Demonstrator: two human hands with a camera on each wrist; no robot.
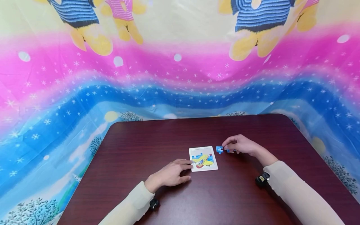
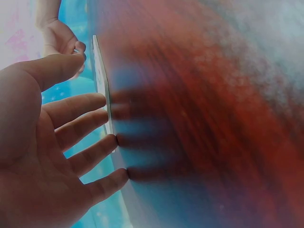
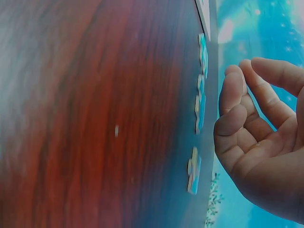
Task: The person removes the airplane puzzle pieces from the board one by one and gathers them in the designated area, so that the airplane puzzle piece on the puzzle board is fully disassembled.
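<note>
A square white-framed puzzle board [image 1: 203,169] with a yellow airplane picture lies flat on the table. My left hand [image 1: 173,172] is beside it, its fingers spread and fairly straight, two fingertips at the board's left edge. In the left wrist view the fingertips [image 2: 100,99] meet the edge of the board. To the board's right lies a blue puzzle piece [image 1: 219,150]. Over more blue pieces [image 3: 200,104] hovers my right hand [image 1: 241,145], fingers loosely bent, thumb and forefinger tips close together; I see no piece between them. It partly hides those pieces in the head view.
The dark red-brown table [image 1: 135,147] has rounded far corners. A colourful cloth [image 1: 180,78] with bears and snowflakes hangs behind it and along both sides. Each sleeved wrist wears a small black camera [image 1: 262,180].
</note>
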